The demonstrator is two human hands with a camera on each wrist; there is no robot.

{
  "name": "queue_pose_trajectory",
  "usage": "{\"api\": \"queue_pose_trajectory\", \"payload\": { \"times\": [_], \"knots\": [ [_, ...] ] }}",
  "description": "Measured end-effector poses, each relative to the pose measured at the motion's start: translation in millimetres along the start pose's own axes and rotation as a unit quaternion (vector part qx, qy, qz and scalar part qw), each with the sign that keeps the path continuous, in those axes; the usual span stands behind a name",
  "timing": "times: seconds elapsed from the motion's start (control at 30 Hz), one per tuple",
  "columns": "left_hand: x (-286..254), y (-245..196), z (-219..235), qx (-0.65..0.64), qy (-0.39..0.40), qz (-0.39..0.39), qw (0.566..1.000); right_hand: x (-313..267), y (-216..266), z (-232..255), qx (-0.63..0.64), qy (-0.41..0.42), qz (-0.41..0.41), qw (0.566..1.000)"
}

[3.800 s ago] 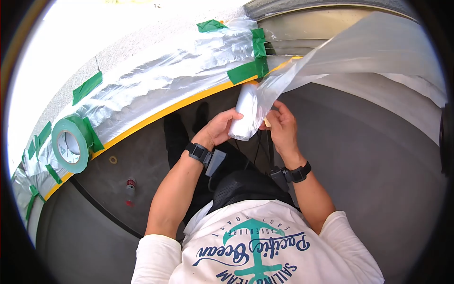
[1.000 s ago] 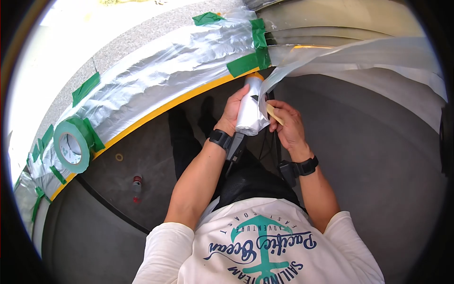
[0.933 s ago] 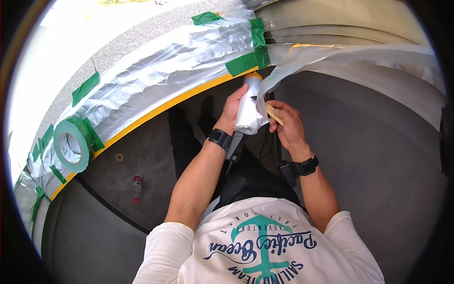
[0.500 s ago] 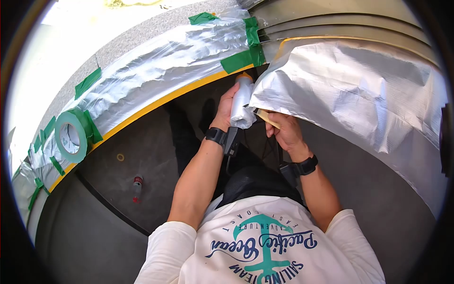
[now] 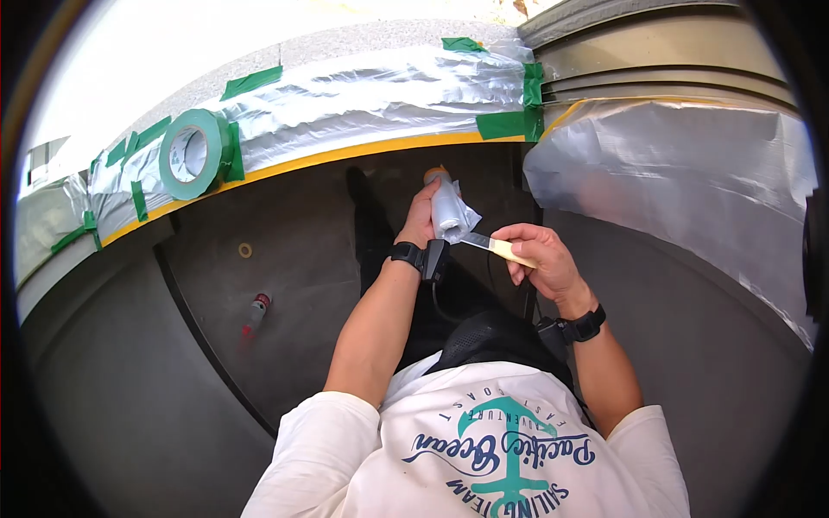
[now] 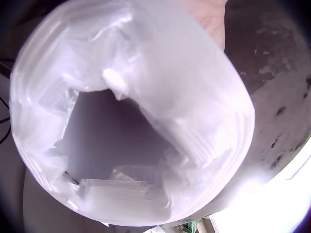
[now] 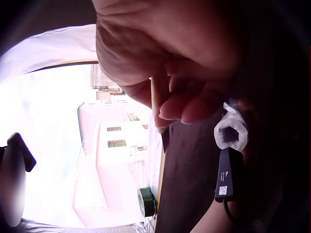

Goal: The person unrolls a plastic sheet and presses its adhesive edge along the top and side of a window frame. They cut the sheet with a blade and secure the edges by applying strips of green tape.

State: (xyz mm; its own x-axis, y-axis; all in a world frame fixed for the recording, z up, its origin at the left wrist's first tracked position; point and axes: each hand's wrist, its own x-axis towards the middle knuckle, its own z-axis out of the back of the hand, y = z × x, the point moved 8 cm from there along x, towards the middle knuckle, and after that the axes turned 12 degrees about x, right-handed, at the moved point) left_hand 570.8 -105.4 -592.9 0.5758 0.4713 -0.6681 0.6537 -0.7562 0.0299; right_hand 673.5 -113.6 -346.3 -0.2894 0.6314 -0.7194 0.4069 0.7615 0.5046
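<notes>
In the head view my left hand [image 5: 420, 214] grips a roll of clear plastic masking film [image 5: 447, 211] with an orange-yellow tape band at its far end. A loose flap of film sticks out from the roll's right side. The roll's hollow near end fills the left wrist view. My right hand [image 5: 544, 259] pinches the cream handle of a putty knife [image 5: 513, 253], whose flat metal blade points left, its tip close to the roll's near end. To the right, a sheet of masking film [image 5: 665, 164] hangs from a yellow tape line along the sill, apart from the roll.
Film held by green tape strips covers the ledge [image 5: 380, 95] ahead. A green tape roll [image 5: 195, 154] stands against it at left. On the dark floor lie a small tape ring [image 5: 245, 250] and a bottle with a red label [image 5: 256, 312]. A metal window track [image 5: 656, 52] runs at upper right.
The film that ran from the roll to the right sill is now separated and hangs down. The putty knife's blade has come into view, and the head view has shifted.
</notes>
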Motion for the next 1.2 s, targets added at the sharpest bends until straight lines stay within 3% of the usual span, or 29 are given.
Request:
{"api": "queue_pose_trajectory", "payload": {
  "times": [0.07,0.2,0.37,0.53,0.6,0.67,0.77,0.8,0.9,1.03,1.13,1.2],
  "knots": [
    [-35,-26,38,0.052,-0.074,-0.051,0.995,3,-4,-22,-0.055,0.055,-0.021,0.997],
    [-133,-71,101,0.007,-0.125,-0.160,0.979,13,-3,-72,-0.174,0.149,-0.089,0.969],
    [-272,-94,141,-0.004,-0.184,-0.254,0.950,47,-15,-129,-0.263,0.209,-0.045,0.941],
    [-361,-86,170,-0.020,-0.231,-0.342,0.911,99,-7,-182,-0.279,0.111,0.138,0.944],
    [-378,-84,183,-0.023,-0.229,-0.352,0.907,119,-7,-204,-0.254,0.075,0.156,0.952],
    [-402,-87,167,-0.024,-0.209,-0.365,0.907,139,-8,-221,-0.225,0.040,0.164,0.960],
    [-427,-107,164,-0.002,-0.213,-0.390,0.896,171,1,-241,-0.258,-0.022,0.243,0.935],
    [-435,-115,166,0.015,-0.225,-0.396,0.890,185,2,-243,-0.263,-0.030,0.249,0.931],
    [-461,-144,149,0.009,-0.125,-0.398,0.909,214,6,-247,-0.281,-0.057,0.268,0.920],
    [-480,-181,162,-0.012,-0.087,-0.375,0.923,222,10,-261,-0.274,-0.070,0.252,0.925],
    [-498,-212,160,0.056,-0.118,-0.365,0.922,225,7,-246,-0.306,-0.119,0.238,0.914],
    [-519,-245,151,0.219,-0.195,-0.386,0.875,222,15,-237,-0.396,-0.155,0.281,0.860]
  ]
}}
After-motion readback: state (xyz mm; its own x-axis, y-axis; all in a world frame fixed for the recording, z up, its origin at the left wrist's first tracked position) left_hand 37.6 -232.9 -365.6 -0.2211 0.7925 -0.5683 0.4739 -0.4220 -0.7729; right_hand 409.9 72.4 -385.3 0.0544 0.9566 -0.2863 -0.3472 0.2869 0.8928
